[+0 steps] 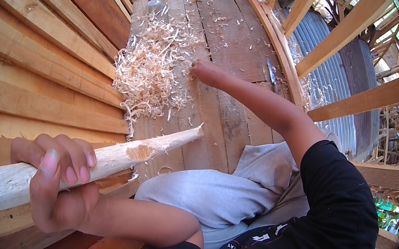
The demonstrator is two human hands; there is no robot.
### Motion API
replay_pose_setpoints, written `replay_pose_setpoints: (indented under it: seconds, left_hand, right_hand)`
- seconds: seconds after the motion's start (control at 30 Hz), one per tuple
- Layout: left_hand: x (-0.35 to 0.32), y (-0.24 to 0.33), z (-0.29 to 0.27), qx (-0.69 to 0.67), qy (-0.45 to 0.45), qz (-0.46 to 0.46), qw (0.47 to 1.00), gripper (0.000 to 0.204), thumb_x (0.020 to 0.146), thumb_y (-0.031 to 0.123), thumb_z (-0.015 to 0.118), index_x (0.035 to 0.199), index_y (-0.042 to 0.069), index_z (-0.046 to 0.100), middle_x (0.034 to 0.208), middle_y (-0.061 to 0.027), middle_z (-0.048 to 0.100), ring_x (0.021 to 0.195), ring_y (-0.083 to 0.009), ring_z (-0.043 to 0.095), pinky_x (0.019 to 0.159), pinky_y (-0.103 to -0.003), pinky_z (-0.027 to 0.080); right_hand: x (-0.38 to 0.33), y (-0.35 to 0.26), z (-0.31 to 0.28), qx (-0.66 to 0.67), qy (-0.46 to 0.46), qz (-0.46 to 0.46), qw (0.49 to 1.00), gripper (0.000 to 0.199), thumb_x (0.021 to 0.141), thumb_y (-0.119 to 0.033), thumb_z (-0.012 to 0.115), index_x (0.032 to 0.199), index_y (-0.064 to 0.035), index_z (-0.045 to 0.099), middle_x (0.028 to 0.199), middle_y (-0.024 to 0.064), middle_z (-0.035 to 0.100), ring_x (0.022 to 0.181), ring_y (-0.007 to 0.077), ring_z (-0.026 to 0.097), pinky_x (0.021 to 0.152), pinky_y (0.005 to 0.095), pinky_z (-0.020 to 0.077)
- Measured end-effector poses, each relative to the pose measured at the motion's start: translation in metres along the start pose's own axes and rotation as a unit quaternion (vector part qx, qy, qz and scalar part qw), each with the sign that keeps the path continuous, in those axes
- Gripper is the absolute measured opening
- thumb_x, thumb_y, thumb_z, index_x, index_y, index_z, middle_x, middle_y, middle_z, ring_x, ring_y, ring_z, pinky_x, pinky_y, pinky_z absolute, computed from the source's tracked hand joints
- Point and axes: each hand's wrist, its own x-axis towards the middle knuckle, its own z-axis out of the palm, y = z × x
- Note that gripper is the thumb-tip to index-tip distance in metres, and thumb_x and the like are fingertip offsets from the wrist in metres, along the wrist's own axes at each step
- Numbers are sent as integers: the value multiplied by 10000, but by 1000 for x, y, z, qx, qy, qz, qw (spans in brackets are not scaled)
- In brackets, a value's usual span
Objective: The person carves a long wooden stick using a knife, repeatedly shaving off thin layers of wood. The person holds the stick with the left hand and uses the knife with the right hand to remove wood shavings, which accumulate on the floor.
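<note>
One pale wooden stick is clasped in a closed grip by the left hand, above the lap. The right hand, its grip hidden, is stretched to one pile of shavings on the plank floor.

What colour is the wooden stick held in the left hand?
The wooden stick is pale cream, freshly shaved, with a tan knot near the tapered end; the head view shows it best.

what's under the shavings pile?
The wood shavings pile lies on the plank floor, against stacked boards. The right hand touches its edge. Anything buried inside is hidden.
</note>
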Motion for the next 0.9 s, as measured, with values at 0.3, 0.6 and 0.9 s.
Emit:
replay_pose_setpoints:
  seconds: [0.3, 0.6, 0.9]
  left_hand:
    - [1, 0, 5, 6, 20, -3, 1000, 117, 765, 59, 520, 803, 49, 410, 557, -67, 402, 463, -148, 395, 512, -310, 388]
    - [4, -4, 11, 13, 13, -9, 1000, 118, 762, 54, 527, 791, 42, 413, 556, -76, 415, 464, -155, 408, 514, -316, 396]
    - [3, -7, 6, 34, 27, -8, 999, 108, 764, 43, 521, 779, 30, 414, 550, -79, 418, 460, -154, 408, 514, -315, 410]
  right_hand:
    - [13, 16, -3, 256, 156, 215, 930, 76, 791, 3, 630, 835, -7, 690, 867, 120, 679, 712, 258, 659, 662, 359, 527]
    - [111, 8, -79, 550, 426, 449, 560, 360, 823, -183, 699, 1158, -68, 640, 1096, 126, 676, 921, 225, 670, 808, 330, 522]
    - [115, -30, -101, 430, 146, 221, 863, 281, 797, -261, 716, 996, -62, 732, 958, 139, 714, 879, 225, 682, 814, 340, 518]
